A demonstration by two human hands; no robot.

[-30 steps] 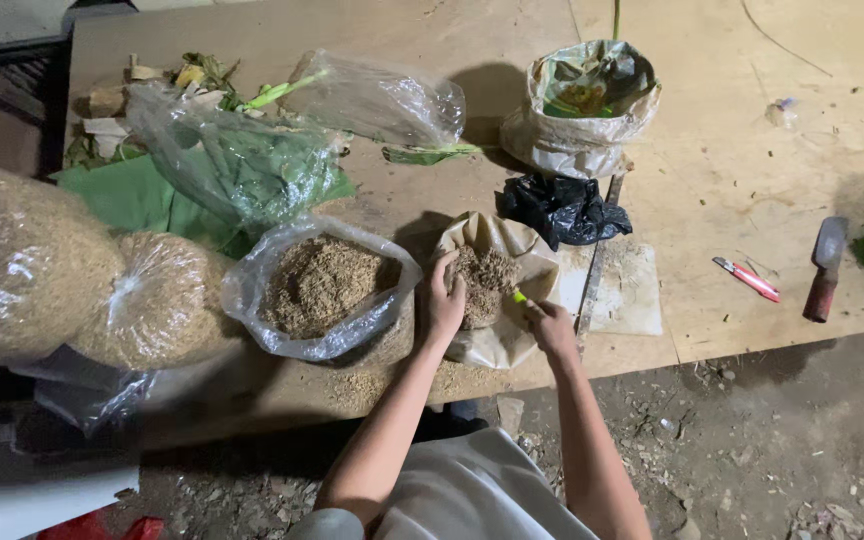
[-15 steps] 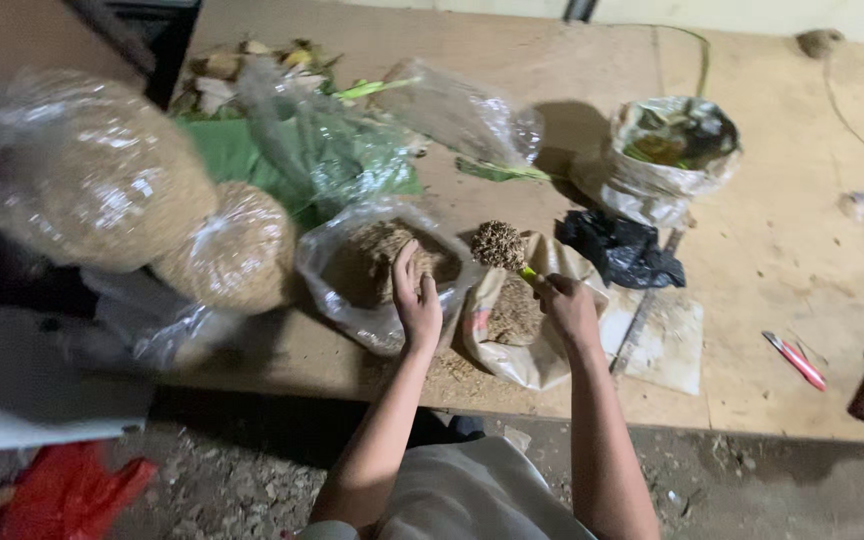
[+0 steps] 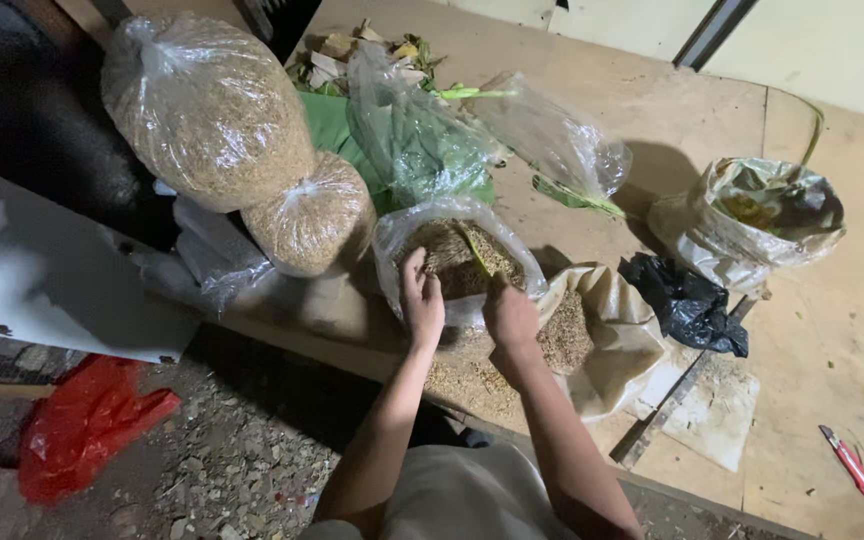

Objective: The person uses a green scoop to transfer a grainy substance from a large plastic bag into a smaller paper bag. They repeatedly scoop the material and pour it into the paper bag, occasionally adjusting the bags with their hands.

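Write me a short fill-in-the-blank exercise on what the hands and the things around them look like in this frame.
1. Both hands, the left hand and the right hand, reach into the open clear bag of ____ grain.
2. The crumpled bag right of the tan sack is ____ in colour.
3. On the ground by the table lies a ____ plastic bag.
4. The two tied bags of grain lie to the ____ of the hands.

Missing words: brown; black; red; left

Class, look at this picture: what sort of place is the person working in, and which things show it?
Probably a rough outdoor or shed workbench for preparing plant material. A bare plywood table stands over gravelly ground; clear sacks of husk-like material and cut green leaves crowd it, and both hands reach into an open bag.
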